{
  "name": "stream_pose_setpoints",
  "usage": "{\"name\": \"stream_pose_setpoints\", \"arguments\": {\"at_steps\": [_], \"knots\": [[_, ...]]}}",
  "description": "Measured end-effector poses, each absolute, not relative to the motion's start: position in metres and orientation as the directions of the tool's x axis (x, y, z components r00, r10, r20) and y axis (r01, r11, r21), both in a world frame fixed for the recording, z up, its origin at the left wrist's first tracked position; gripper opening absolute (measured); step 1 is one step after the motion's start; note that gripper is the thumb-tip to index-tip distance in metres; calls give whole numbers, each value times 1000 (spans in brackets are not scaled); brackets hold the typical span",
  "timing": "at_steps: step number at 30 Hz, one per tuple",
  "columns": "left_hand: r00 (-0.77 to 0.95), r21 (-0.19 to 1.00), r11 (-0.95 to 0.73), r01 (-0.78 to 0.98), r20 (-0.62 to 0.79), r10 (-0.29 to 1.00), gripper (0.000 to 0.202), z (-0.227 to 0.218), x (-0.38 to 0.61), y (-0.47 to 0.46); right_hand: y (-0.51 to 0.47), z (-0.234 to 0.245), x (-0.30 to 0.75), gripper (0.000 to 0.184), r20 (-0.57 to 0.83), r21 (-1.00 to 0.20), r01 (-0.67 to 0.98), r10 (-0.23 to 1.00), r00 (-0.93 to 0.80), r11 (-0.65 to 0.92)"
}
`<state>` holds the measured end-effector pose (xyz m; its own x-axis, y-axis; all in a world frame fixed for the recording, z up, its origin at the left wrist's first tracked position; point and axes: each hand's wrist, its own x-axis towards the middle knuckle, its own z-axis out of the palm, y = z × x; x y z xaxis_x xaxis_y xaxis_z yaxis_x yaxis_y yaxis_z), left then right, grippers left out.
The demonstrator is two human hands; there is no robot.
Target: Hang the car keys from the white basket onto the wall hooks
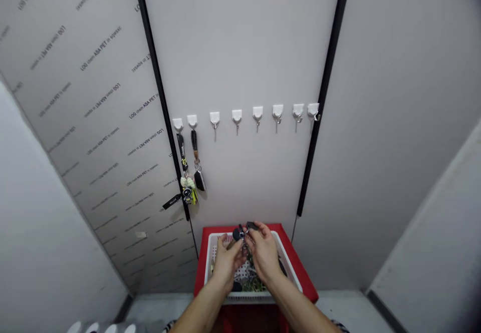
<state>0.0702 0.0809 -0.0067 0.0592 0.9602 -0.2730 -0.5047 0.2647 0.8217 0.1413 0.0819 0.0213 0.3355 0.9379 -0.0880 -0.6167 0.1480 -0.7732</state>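
Above a white basket [207, 268], a bunch of keys [240, 233] with black heads and a metal ring is between my two hands. My left hand [226, 262] pinches it from the left, fingers closed. From the right, my right hand [265, 254] grips a black piece at the bunch's far end between thumb and fingers. Beneath my hands the basket contains more keys and small metal and green pieces [253, 284], partly hidden by my hands and wrists.
The basket stands on a red stool [308, 285] against the wall panel. Several white adhesive hooks [257, 112] run in a row above. On the two leftmost hang a keychain with a charm [188, 190] and a car key [200, 179] on a braided strap. White round objects [92, 328] are bottom left.
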Motion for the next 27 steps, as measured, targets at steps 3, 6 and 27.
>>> {"name": "stream_pose_setpoints", "arguments": {"at_steps": [3, 6, 27], "knots": [[68, 838, 224, -497, -220, 973, 52, -11, 73, 81, 84, 25, 138, 30, -92, -763, -627, 934, 346, 157], [14, 915, 148, -376, -154, 988, 48, -10, 64, 85, 85, 22, 138, 29, -74, -756, -632, 938, 338, 168], [307, 832, -479, 278, 396, 866, 19, 168, 2, 128, 121, 119, 129, 14, 428, -904, -21, 900, -77, 428]]}}
